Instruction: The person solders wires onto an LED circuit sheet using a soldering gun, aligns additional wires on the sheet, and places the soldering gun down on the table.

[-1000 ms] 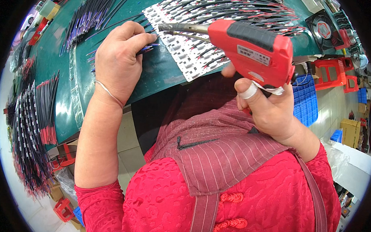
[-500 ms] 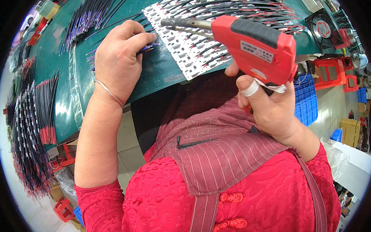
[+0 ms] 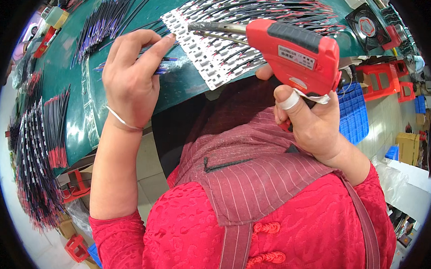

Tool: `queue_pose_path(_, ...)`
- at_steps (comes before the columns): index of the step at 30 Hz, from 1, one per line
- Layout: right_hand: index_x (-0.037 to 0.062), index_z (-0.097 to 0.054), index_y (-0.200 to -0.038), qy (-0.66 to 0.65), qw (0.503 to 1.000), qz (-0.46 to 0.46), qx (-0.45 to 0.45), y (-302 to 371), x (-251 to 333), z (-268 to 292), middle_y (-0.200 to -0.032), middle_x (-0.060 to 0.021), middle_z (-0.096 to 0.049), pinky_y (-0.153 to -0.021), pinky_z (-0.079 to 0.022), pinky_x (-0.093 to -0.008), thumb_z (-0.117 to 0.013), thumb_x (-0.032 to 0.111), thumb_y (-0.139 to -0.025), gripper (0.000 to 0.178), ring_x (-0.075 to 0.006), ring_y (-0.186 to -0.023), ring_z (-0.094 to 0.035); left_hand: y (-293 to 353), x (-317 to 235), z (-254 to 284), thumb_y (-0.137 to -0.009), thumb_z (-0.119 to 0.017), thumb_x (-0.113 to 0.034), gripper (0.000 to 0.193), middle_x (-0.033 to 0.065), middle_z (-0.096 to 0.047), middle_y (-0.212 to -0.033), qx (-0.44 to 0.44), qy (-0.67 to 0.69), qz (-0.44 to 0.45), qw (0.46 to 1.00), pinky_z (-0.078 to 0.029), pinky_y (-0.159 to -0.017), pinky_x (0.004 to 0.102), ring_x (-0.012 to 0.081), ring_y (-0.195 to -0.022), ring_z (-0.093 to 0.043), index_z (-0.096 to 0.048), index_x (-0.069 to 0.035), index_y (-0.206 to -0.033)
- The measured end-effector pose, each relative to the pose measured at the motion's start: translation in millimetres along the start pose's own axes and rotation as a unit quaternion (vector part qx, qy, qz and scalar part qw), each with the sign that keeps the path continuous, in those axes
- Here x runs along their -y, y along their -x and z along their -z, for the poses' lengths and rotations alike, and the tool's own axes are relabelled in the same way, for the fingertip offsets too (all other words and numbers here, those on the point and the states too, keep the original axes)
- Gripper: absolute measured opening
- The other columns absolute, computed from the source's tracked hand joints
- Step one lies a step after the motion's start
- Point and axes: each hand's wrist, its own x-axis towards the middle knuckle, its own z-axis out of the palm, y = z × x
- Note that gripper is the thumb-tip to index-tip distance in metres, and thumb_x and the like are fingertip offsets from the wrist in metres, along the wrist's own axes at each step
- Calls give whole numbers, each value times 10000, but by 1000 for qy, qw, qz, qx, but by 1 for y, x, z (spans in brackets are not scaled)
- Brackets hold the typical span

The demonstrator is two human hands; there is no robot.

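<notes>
My right hand (image 3: 315,126), white tape round its thumb, grips a red and black soldering gun (image 3: 299,54). The gun's long metal tip (image 3: 217,27) points left over a white panel of small circuit boards (image 3: 199,55). Many thin black wires (image 3: 257,15) with red ends lie across the panel's far and right parts. My left hand (image 3: 132,77) is at the panel's left edge, fingers curled round a few black wires (image 3: 165,66) with blue-purple ends that stick out beneath it. Its thumb and forefinger reach toward the panel; whether they pinch a wire end is hard to see.
Bundles of black-and-purple wires (image 3: 103,26) lie on the green table (image 3: 179,86) at the far left. More bundles (image 3: 34,152) hang over its left edge. A small fan (image 3: 368,28) stands at the far right. A blue crate (image 3: 354,113) and red stools (image 3: 378,83) are beyond my right hand.
My left hand has drawn slightly left and its thumb and forefinger have loosened from their tighter curl. The soldering gun stays nearly still in my right hand.
</notes>
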Motion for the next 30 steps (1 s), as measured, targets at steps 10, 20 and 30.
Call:
queue_pose_path(10, 24, -640, -1196, -20, 999, -30, 9, 8, 7, 5, -1116, -42, -698, -545, -453, -193, -659, 77, -957, 245, -26, -663, -553, 13, -12, -4, -685, -647, 127, 633, 127, -526, -962, 32, 31, 118, 992, -508, -768, 367, 277, -849, -589, -664, -94, -1278)
queue_pose_path(20, 27, -643, -1187, -24, 999, -45, 8, 10, 9, 5, -1092, -30, -695, -549, -457, -198, -672, 72, -947, 245, -26, -668, -556, 15, -10, -2, -668, -651, 132, 463, 96, -614, -929, 58, 45, 99, 992, -527, -719, 355, 269, -807, -644, -727, -77, -1074)
queue_pose_path(30, 26, -639, -1208, 8, 998, -44, 48, 8, 7, 9, -1045, -29, -697, -629, -479, -197, -699, 36, -923, 291, -35, -755, -585, 8, -15, -10, -638, -684, 108, 359, 78, -618, -859, 57, 47, 109, 991, -528, -680, 368, 263, -788, -640, -737, -55, -954)
